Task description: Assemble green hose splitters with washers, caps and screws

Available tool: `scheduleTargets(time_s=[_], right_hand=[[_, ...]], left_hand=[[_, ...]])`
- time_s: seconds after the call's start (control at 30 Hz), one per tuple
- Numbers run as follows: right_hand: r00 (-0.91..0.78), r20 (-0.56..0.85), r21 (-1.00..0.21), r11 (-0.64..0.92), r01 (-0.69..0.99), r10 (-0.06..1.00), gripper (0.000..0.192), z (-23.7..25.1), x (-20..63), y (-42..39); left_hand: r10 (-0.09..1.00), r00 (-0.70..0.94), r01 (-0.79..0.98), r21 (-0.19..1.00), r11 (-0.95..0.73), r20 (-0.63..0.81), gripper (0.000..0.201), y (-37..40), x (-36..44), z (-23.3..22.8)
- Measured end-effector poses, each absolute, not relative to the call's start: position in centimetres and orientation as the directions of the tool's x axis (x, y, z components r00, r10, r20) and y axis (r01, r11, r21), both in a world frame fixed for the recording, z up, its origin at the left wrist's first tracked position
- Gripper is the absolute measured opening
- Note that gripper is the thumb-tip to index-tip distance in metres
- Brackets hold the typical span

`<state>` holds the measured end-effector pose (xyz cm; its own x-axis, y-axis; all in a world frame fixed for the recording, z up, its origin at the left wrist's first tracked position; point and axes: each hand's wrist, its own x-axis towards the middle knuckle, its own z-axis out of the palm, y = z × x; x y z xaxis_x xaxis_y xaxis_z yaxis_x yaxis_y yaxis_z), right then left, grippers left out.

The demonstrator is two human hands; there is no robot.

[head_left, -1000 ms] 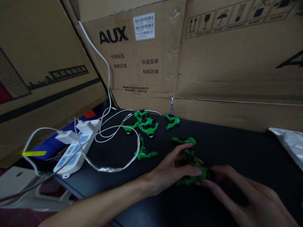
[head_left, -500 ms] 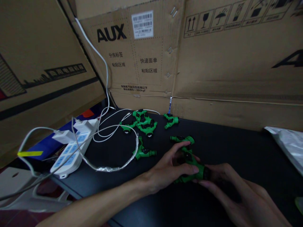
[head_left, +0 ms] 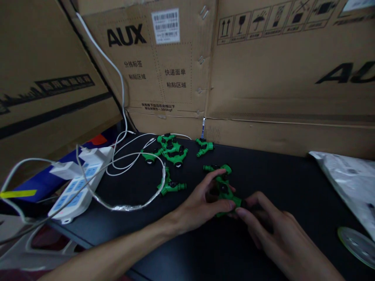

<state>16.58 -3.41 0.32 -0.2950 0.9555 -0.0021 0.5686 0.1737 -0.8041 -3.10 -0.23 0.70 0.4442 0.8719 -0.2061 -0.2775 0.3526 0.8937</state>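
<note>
My left hand (head_left: 199, 205) is closed around a green Y-shaped hose splitter (head_left: 225, 190) with black valve parts. The thumb lies along its near side. From the right, my right hand (head_left: 274, 224) pinches the dark end of the same splitter between thumb and fingers; the fingers hide part of that end. Just beyond my left fingertips lies another green splitter (head_left: 227, 169), partly covered by them. To the left, a splitter (head_left: 172, 187) rests on the black tabletop (head_left: 263, 171). Several more form a cluster (head_left: 176, 157) farther back, and one (head_left: 205, 146) lies near the carton.
Large cardboard cartons (head_left: 172, 54) wall off the back and left. A white power strip (head_left: 76, 195) with plugs and looping white cables (head_left: 129, 208) occupies the left side. At right are a silvery-white plastic bag (head_left: 345, 179) and a round clear disc (head_left: 359, 244).
The view has shifted slightly right, bringing the round disc into sight. Both hands still hold the splitter, and the right fingers have shifted around its dark end.
</note>
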Motion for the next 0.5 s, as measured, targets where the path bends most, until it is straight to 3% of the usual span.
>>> scheduleTargets(time_s=[0.1,0.23,0.37,0.5], right_hand=[[-0.313,-0.019,-0.782,0.181,0.596,0.950,0.040,1.2,16.5,-3.1],[-0.375,-0.010,-0.745,0.243,0.621,0.927,0.059,3.4,18.6,-2.0],[-0.271,0.144,-0.566,0.304,0.766,0.952,0.046,3.7,23.8,-3.3],[-0.297,0.259,-0.463,0.388,0.797,0.919,0.033,0.5,29.8,-8.2]], left_hand=[[0.861,0.458,-0.287,0.880,0.377,-0.220,0.077,-0.3,-3.1,0.7],[0.802,0.525,-0.310,0.813,0.492,-0.286,0.073,-0.4,-2.9,1.1],[0.760,0.585,-0.309,0.789,0.531,-0.282,0.067,-0.3,-3.0,1.5],[0.755,0.594,-0.313,0.786,0.533,-0.276,0.058,-0.2,-3.1,1.7]])
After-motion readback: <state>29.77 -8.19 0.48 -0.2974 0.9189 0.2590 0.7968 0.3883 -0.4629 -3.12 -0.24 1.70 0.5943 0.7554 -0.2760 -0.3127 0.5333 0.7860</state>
